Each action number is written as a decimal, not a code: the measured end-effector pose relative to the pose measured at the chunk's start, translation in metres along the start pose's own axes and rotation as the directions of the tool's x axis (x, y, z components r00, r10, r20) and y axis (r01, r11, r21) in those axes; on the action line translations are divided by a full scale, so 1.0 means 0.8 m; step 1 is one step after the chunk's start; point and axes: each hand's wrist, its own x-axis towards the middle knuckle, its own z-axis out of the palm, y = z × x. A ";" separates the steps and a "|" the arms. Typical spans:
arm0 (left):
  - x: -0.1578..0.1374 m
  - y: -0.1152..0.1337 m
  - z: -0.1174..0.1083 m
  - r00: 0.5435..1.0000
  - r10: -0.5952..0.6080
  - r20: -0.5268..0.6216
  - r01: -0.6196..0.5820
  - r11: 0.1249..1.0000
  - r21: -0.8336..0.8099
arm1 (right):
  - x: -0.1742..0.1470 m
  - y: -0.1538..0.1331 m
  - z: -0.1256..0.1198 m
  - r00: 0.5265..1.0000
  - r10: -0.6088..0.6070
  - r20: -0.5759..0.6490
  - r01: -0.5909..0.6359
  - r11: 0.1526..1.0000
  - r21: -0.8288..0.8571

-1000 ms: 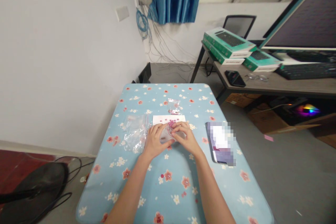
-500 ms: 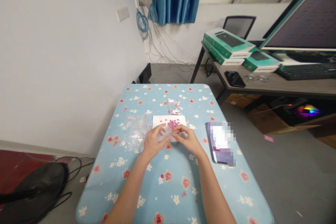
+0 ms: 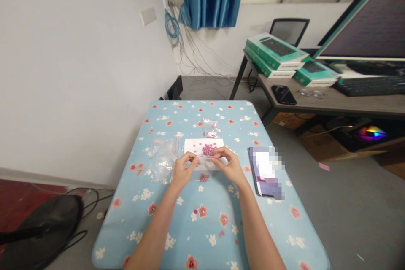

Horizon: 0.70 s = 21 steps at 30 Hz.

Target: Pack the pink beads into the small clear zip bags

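My left hand (image 3: 184, 168) pinches one top corner of a small clear zip bag (image 3: 204, 168). On the other top corner, the fingers of my right hand (image 3: 229, 165) are pressed together. The bag's edge is stretched straight between them, and a few pink beads (image 3: 204, 177) appear at its lower end. Behind it a heap of pink beads (image 3: 209, 149) lies on a white sheet (image 3: 189, 142), with several single beads to the left of the heap. The bag covers the sheet's near part.
Empty clear bags (image 3: 163, 162) lie left of the sheet. Beyond it rests another small bag (image 3: 210, 128) with some pink pieces. A phone (image 3: 264, 173) lies to the right on the flowered tablecloth (image 3: 177, 232). A desk (image 3: 341, 103) with keyboard boxes (image 3: 275, 52) stands at the right.
My hands have spread slightly apart, and the bag's top edge is now pulled straight between them. The beads at the bag's lower end have come into sight.
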 end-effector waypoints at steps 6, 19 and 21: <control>0.000 -0.004 0.002 0.998 0.034 -0.046 -0.034 0.999 0.020 | 0.000 0.004 0.002 1.000 -0.008 -0.007 0.008 1.000 0.005; -0.004 -0.003 0.008 0.988 0.006 0.156 -0.028 0.990 0.136 | -0.002 -0.001 0.006 0.990 -0.002 0.140 -0.003 0.999 0.035; -0.004 -0.003 0.008 0.986 -0.004 0.166 -0.016 0.993 0.114 | -0.002 0.000 0.006 0.989 -0.001 0.151 -0.006 0.999 0.047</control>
